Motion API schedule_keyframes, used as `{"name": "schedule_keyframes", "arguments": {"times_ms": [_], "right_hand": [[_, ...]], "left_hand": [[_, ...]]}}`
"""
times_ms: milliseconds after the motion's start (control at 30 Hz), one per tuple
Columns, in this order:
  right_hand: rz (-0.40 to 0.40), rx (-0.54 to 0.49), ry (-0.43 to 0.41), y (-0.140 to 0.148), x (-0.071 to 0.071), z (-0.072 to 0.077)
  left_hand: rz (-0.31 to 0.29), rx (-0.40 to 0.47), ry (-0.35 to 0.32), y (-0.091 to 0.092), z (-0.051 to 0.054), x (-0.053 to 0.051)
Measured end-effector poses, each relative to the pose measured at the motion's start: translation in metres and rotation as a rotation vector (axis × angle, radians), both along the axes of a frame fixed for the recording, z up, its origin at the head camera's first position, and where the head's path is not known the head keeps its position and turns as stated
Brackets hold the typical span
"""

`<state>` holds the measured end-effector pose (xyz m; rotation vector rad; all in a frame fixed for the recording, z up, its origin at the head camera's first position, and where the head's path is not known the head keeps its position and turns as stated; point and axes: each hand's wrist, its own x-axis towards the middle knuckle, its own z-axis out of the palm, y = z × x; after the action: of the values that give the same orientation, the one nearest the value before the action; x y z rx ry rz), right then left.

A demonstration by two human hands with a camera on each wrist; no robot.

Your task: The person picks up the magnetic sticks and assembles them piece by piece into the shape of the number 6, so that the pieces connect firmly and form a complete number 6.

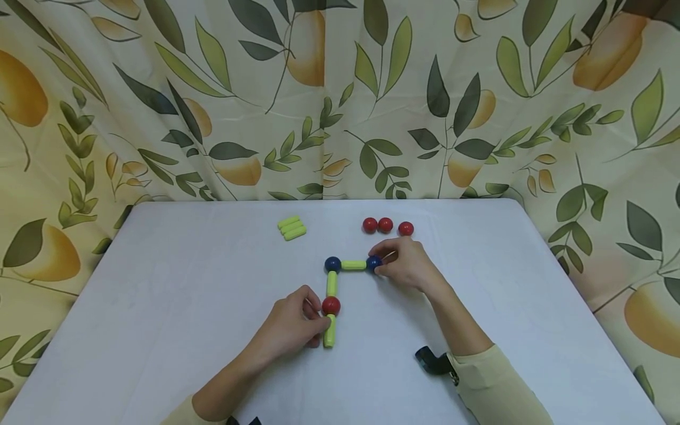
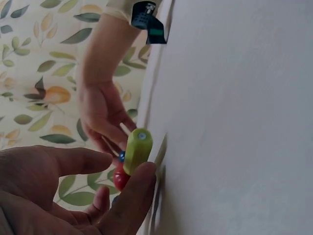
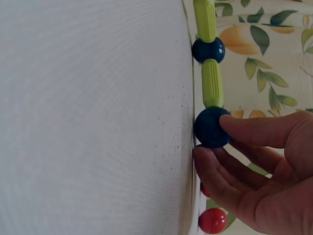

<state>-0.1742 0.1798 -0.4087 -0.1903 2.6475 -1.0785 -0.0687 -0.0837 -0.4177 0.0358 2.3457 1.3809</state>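
Observation:
An L-shaped chain of lime-green rods and balls lies on the table. Its upright part has a bottom rod (image 1: 329, 335), a red ball (image 1: 331, 305), another green rod (image 1: 332, 283) and a blue corner ball (image 1: 332, 264). From that corner a green rod (image 1: 353, 265) runs right to a second blue ball (image 3: 212, 127). My right hand (image 1: 406, 262) pinches this end ball between thumb and fingers. My left hand (image 1: 294, 321) is beside the red ball, thumb against the bottom rod; in the left wrist view its index finger stands apart from the rod.
Three loose green rods (image 1: 292, 228) lie together at the back left of the white table (image 1: 212, 248). Three red balls (image 1: 385, 225) sit at the back right, close beyond my right hand. A fruit-patterned curtain (image 1: 340, 147) hangs behind the table.

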Motion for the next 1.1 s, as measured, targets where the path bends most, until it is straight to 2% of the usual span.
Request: {"name": "schedule_keyframes", "arguments": {"times_ms": [133, 267, 367, 600, 733, 833, 967, 1100], "right_hand": [[0.001, -0.003, 0.001, 0.000, 0.000, 0.001], [-0.001, -0.009, -0.003, 0.000, -0.001, 0.001], [-0.003, -0.011, -0.007, 0.000, -0.001, 0.000], [-0.005, -0.006, -0.006, 0.000, -0.001, 0.000], [-0.006, -0.006, -0.002, 0.000, -0.001, 0.001], [-0.006, -0.005, -0.002, 0.001, -0.001, 0.001], [-0.005, -0.004, -0.007, 0.001, -0.001, 0.000], [-0.010, -0.007, -0.017, 0.000, -0.001, 0.000]], "left_hand": [[0.028, -0.051, 0.041, -0.003, 0.005, -0.008], [0.038, -0.108, 0.091, -0.004, 0.007, -0.020], [0.019, -0.122, 0.138, -0.005, 0.007, -0.033], [-0.009, -0.091, 0.218, -0.007, 0.007, -0.068], [-0.078, -0.084, 0.285, -0.009, 0.006, -0.088], [-0.148, -0.080, 0.309, -0.009, 0.003, -0.101], [-0.224, -0.105, 0.301, -0.008, 0.000, -0.113], [-0.279, -0.115, 0.269, -0.006, -0.004, -0.120]]}}
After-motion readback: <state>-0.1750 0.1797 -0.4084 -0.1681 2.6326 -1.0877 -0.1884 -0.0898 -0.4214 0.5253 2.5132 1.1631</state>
